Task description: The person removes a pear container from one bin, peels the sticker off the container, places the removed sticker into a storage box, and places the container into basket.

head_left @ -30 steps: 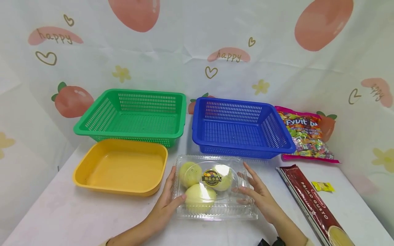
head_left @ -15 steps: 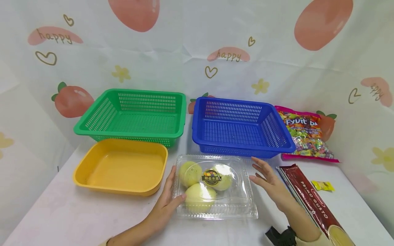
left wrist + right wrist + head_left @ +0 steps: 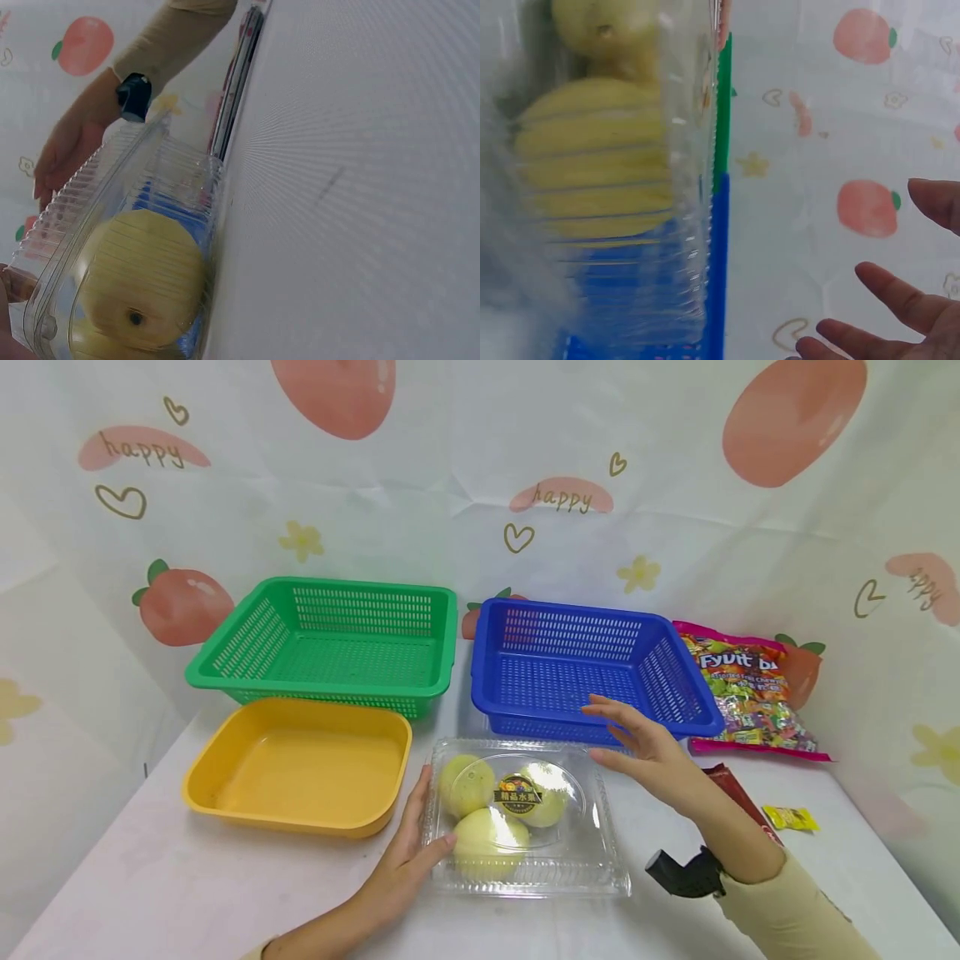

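Note:
A clear plastic clamshell fruit box [image 3: 592,860] lies on the table, with three pale yellow-green fruits [image 3: 491,842] visible inside and a dark round label on its lid. My left hand [image 3: 401,852] holds the box's left side, thumb over the lid's edge and fingers along the side. The right hand [image 3: 652,760] is raised above the box's right edge, apart from it, holding nothing. Its fingers are spread in the right wrist view, where the nearby box is blurred. In the left wrist view, one fruit [image 3: 142,277] shows through the ribbed side wall.
Behind the box stand a green basket [image 3: 360,681] and a blue basket [image 3: 592,714]; a yellow tub [image 3: 300,818] is to the left. At the right lie a candy bag [image 3: 750,685], a small yellow packet [image 3: 790,817] and a dark red pack [image 3: 738,797], partly hidden by my right arm.
My right hand has left the box's right side, moving right, then up and forward toward the blue basket. The left hand and the box have stayed in place.

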`<state>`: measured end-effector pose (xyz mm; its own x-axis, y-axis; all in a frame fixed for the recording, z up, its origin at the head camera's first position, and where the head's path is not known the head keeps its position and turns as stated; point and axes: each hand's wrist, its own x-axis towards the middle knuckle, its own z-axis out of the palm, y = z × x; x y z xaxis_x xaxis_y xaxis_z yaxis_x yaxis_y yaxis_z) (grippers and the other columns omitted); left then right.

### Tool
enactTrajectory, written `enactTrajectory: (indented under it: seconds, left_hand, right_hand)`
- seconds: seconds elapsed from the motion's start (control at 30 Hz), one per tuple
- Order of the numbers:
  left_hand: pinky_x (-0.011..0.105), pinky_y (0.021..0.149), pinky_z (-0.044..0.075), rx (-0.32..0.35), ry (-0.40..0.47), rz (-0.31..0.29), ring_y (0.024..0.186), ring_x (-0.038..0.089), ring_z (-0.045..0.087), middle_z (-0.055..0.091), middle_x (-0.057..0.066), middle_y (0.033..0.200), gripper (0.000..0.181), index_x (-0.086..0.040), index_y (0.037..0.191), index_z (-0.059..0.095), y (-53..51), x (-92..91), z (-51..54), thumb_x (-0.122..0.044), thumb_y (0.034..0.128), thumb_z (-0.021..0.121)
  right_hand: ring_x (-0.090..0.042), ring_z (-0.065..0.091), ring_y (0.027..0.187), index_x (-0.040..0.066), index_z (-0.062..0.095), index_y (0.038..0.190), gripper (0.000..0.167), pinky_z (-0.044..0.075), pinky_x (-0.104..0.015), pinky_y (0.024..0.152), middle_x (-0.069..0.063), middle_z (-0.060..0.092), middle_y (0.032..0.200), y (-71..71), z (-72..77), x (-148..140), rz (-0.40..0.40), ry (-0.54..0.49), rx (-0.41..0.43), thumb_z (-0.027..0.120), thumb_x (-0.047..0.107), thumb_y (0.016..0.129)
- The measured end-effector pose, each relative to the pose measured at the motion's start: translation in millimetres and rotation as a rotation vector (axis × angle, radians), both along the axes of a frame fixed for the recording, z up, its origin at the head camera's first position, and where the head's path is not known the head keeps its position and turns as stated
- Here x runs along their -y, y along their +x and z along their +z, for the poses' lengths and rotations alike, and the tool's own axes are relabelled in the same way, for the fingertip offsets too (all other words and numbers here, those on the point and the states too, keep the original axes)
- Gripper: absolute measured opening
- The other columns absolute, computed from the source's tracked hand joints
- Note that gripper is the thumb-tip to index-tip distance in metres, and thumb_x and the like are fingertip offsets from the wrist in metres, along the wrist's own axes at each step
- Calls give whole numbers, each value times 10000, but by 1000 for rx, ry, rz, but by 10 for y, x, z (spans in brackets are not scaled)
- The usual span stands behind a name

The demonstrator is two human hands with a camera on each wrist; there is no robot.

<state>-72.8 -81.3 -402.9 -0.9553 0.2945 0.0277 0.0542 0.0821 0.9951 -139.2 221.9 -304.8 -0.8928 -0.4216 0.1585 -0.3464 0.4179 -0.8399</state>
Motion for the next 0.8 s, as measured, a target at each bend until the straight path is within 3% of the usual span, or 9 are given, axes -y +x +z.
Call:
enactTrajectory:
  seconds: [0.13, 0.23, 0.4, 0.57, 0.8]
  left_hand:
    - [-48, 991, 63, -4, -1, 2, 1456, 235, -62, -89, -24, 1580, 801, -230, 1504, -56, 1, 2, -3, -138, 941, 506]
    - [-47, 993, 62, -5, 5, 0, 1456, 233, -65, -92, -16, 1580, 803, -218, 1505, -59, 3, 4, -5, -134, 940, 506]
    - [-44, 993, 62, 2, 7, -8, 1456, 232, -72, -100, -18, 1579, 803, -220, 1504, -66, 2, 3, -9, -137, 942, 501]
    - [-45, 996, 62, -9, -5, 1, 1456, 232, -66, -85, -21, 1581, 797, -229, 1504, -55, 2, 2, -10, -142, 942, 503]
    - [5, 1034, 48, 8, -18, -1, 1456, 218, -72, -86, -33, 1580, 794, -250, 1502, -60, -3, 2, -1, -157, 947, 499]
  right_hand:
    - [-341, 260, 1391, 57, 475, 1317, 434, 271, -445, 1100, -132, 326, 1489, -98, 62, 120, 42, 66, -14, 592, 149, 909]
    - [-338, 289, 1381, 67, 499, 1302, 428, 261, -519, 1107, -128, 358, 1472, -159, 87, 223, 84, 104, -9, 606, 173, 902]
    - [-327, 303, 1381, 84, 546, 1268, 417, 266, -516, 1112, -110, 413, 1441, -226, 130, 373, 148, 158, 7, 635, 219, 883]
    - [-295, 399, 1325, 115, 582, 1228, 394, 344, -486, 1080, -99, 504, 1362, -304, 155, 493, 219, 185, 31, 664, 233, 861]
    - [-291, 542, 1174, 36, 609, 1199, 385, 449, -426, 1006, -129, 595, 1242, -411, 132, 608, 337, 205, 71, 675, 189, 852]
